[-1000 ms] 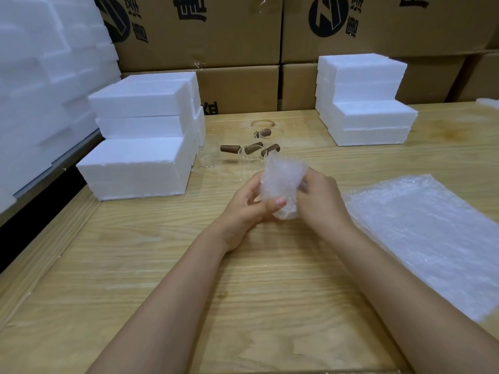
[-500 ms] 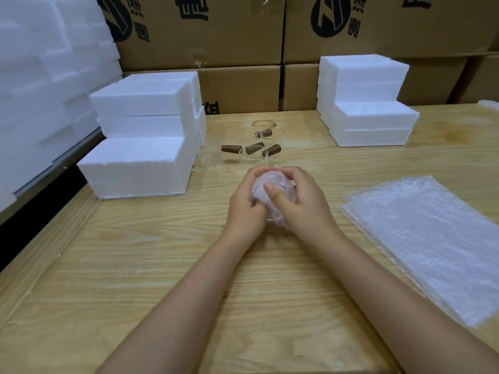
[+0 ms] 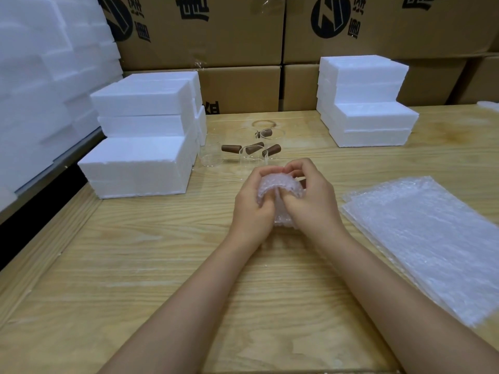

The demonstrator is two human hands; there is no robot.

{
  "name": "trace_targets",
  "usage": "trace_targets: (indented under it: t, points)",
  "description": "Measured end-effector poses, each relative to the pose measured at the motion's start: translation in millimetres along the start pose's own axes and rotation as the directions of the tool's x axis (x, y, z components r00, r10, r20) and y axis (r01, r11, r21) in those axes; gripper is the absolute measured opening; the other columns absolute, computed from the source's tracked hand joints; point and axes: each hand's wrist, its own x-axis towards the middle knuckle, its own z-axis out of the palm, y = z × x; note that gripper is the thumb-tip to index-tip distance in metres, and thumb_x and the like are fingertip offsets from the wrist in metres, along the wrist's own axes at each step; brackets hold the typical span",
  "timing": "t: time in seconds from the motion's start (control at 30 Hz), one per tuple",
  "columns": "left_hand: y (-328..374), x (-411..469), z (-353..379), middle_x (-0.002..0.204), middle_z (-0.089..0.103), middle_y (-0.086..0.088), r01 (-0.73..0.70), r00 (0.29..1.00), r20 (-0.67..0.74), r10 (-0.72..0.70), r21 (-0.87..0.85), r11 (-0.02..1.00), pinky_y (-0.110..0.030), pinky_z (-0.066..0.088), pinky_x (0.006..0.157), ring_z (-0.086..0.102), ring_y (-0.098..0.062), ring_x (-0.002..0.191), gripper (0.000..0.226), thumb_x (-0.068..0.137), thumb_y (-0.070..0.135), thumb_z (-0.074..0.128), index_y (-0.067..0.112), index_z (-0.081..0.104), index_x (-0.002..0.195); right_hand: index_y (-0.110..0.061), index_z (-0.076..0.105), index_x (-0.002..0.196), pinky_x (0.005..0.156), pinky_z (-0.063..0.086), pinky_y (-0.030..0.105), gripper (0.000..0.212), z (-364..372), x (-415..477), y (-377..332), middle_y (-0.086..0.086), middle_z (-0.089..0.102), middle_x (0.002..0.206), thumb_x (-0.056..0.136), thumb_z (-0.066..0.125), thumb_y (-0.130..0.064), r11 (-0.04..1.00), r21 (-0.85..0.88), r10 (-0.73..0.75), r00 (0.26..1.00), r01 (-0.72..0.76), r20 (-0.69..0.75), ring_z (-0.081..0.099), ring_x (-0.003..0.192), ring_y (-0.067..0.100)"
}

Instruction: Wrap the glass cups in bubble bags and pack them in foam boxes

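Bubble bag is clutched by left hand and right hand.

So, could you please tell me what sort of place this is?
Likely a warehouse packing bench: stacked cartons behind the table, foam boxes, and a pile of bubble bags.

This is looking like a warehouse packing station: printed cardboard cartons are standing stacked along the far side, white foam boxes are sitting in stacks left and right, and bubble bags are lying on the wooden worktop.
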Motion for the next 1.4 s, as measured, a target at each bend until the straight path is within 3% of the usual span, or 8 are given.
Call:
trace_targets:
  t: [0.2,0.37,0.57,0.73,0.87,1.0,1.17,1.4]
  points:
    - [-3,3,-7,0.101,0.067,0.012,0.017,0.984,-0.178,-0.008,0.053,0.998,-0.036,0.05,0.095,0.061,-0.007,0.103,0.053,0.074,-0.012,0.046,0.032,0.063,0.097,-0.03,0.035,0.137,0.073,0.045,0.02,0.064,2,0,3,-0.001,0.057,0.114,0.078,0.059,-0.02,0.988,-0.154,0.074,0.958,-0.031,0.276,0.057,0.095,0.012]
    - [5,1,-5,0.107,0.065,0.014,0.03,0.997,-0.066,-0.031,-0.009,0.999,-0.027,0.049,0.095,0.059,-0.006,0.107,0.042,0.071,0.005,0.054,0.033,0.064,0.101,-0.035,0.049,0.123,0.06,0.05,0.019,0.049,0,3,8,0.0,0.064,0.104,0.079,0.056,-0.013,0.983,-0.097,0.167,0.972,-0.153,0.167,0.062,0.081,0.008]
    - [-1,1,-2,0.109,0.064,0.016,0.034,0.996,-0.083,-0.025,0.106,0.994,-0.039,0.048,0.099,0.058,-0.005,0.109,0.052,0.078,-0.004,0.059,0.042,0.06,0.101,-0.038,0.048,0.125,0.072,0.051,0.023,0.046,-1,1,9,0.002,0.064,0.106,0.082,0.056,-0.023,0.982,-0.153,0.131,0.979,-0.106,0.159,0.061,0.088,0.014]
    - [-3,3,-3,0.101,0.065,0.025,0.064,0.993,-0.102,-0.055,0.086,0.994,-0.024,0.048,0.094,0.059,0.004,0.102,0.054,0.079,-0.007,0.058,0.044,0.061,0.096,-0.027,0.054,0.128,0.091,0.046,0.031,0.042,2,-1,3,-0.002,0.063,0.118,0.087,0.055,-0.017,0.993,-0.091,0.09,0.984,-0.076,0.156,0.057,0.108,0.015]
    - [1,0,-6,0.121,0.063,0.002,0.058,0.994,0.096,-0.059,0.013,0.998,-0.045,0.047,0.101,0.058,-0.017,0.116,0.046,0.074,0.015,0.063,0.03,0.058,0.117,-0.035,0.06,0.104,0.064,0.048,0.015,0.032,-4,4,5,-0.007,0.065,0.094,0.081,0.058,-0.013,0.983,-0.102,0.158,0.987,-0.154,0.031,0.061,0.082,0.009]
    - [-3,-1,-18,0.156,0.021,0.0,-0.058,0.901,0.433,-0.013,0.149,0.987,-0.043,0.024,0.118,0.021,-0.014,0.145,0.093,0.069,0.037,0.072,0.036,0.022,0.146,-0.032,0.051,0.102,0.042,0.042,0.018,0.031,-18,14,8,-0.004,0.06,0.081,0.079,0.062,-0.015,0.949,-0.127,0.296,0.954,-0.289,0.04,0.058,0.057,0.011]
    - [-11,0,-19,0.14,0.047,0.008,-0.1,0.938,0.345,0.021,0.212,0.972,-0.03,0.044,0.103,0.047,-0.003,0.127,0.085,0.072,0.005,0.071,0.031,0.035,0.144,-0.019,0.053,0.11,0.035,0.037,0.018,0.03,-27,14,4,0.012,0.064,0.088,0.084,0.067,-0.027,0.876,0.194,0.393,0.887,-0.442,0.244,0.057,0.043,0.016]
    - [-12,8,-20,0.121,0.063,0.006,0.172,0.983,0.052,-0.177,0.097,0.98,-0.025,0.051,0.089,0.061,-0.008,0.109,0.073,0.062,0.041,0.078,0.028,0.05,0.128,-0.012,0.056,0.098,0.055,0.053,0.032,0.02,-38,15,6,0.009,0.059,0.09,0.081,0.064,-0.017,0.774,0.572,0.169,0.959,-0.271,0.227,0.061,0.058,0.024]
